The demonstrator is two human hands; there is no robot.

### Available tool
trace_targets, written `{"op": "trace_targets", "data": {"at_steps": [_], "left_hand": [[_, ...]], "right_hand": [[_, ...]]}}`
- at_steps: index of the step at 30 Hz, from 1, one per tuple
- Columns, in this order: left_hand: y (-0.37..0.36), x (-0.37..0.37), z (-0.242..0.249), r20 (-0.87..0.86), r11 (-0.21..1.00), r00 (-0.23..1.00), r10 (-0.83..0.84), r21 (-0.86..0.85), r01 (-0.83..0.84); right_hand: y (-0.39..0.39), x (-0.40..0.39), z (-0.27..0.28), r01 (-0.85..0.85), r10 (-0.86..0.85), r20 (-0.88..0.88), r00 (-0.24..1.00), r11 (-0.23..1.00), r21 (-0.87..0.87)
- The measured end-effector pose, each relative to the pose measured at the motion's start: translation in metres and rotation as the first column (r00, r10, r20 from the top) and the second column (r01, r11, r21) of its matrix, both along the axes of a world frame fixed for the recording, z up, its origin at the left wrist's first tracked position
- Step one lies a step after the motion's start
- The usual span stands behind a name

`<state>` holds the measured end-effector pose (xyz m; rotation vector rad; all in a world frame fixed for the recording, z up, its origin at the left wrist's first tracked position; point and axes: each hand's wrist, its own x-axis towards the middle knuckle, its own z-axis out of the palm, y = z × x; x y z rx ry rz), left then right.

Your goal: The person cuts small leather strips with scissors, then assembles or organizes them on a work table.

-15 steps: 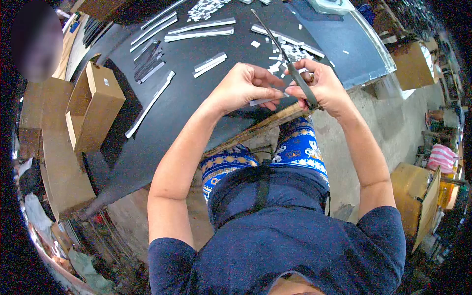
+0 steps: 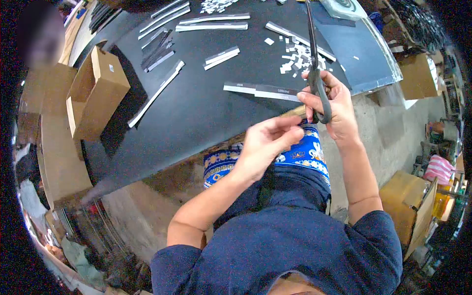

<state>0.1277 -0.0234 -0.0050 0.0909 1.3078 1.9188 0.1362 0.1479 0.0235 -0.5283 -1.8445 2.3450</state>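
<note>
My right hand (image 2: 329,101) holds dark-handled scissors (image 2: 314,59), blades pointing away from me over the black table. Its thumb and finger also pinch the end of a white-and-grey printed label strip (image 2: 276,92), which stretches left over the tabletop. Lower and to the left, my left hand (image 2: 268,142) hangs in front of the table edge with curled fingers, thumb close to the fingertips. Whether anything is between them is too small to tell. Beyond the scissors lie many small cut white pieces (image 2: 297,59) beside a long strip (image 2: 300,40).
More label strips (image 2: 212,26) lie across the black table (image 2: 196,103). An open cardboard box (image 2: 105,88) stands at the left. At the right are a blue-grey sheet (image 2: 366,59) and another carton (image 2: 415,73). A person is partly visible at the upper left.
My left hand has moved away from my right hand, down toward my body. The scissors have turned more upright in view. The long printed strip now shows stretched to the left.
</note>
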Motion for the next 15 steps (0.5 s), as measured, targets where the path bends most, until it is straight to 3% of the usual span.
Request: {"op": "trace_targets", "data": {"at_steps": [1,3,6,8,15], "left_hand": [[0.006,0.002,-0.005,0.004,1.0,1.0,0.01,0.0,-0.01],[0.016,-0.004,-0.011,0.362,0.899,0.932,0.015,0.402,-0.171],[0.022,-0.014,-0.009,0.494,0.871,0.864,0.1,0.376,-0.316],[0.021,-0.013,-0.014,0.49,0.859,0.861,0.135,0.375,-0.349],[0.014,0.0,-0.022,0.647,0.845,0.732,0.215,0.253,-0.472]], "right_hand": [[-0.002,0.001,-0.004,-0.017,0.017,-0.008,1.0,1.0,-0.004],[-0.013,0.005,0.0,0.017,-0.016,-0.01,1.0,0.999,0.042],[-0.023,0.015,0.007,0.046,-0.045,-0.019,0.999,0.997,0.058],[-0.026,0.023,0.004,0.108,-0.113,0.016,0.994,0.979,0.171],[-0.031,0.04,-0.015,0.186,-0.188,0.001,0.982,0.974,0.131]]}}
